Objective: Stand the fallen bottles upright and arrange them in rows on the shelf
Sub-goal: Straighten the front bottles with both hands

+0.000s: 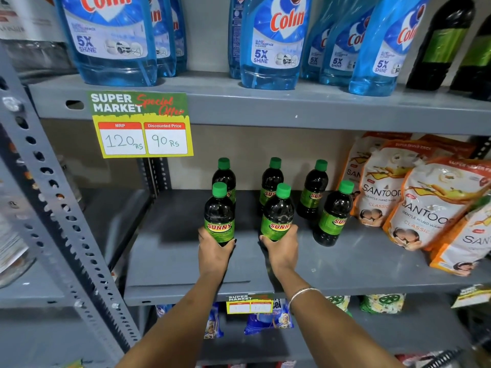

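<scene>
Bottles with green caps stand upright on the grey shelf [172,261]. Left hand [214,251] grips the near-left bottle [219,216] at its base; right hand [281,251] grips the near-middle bottle [277,216] likewise. Four more stand beyond and to the right, beside the hand-wash pouches [414,208].

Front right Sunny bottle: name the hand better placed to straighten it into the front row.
Right. The right hand grips the middle front bottle, directly beside the front right bottle. The left hand holds the front left bottle, farther away, and would have to cross over.
</scene>
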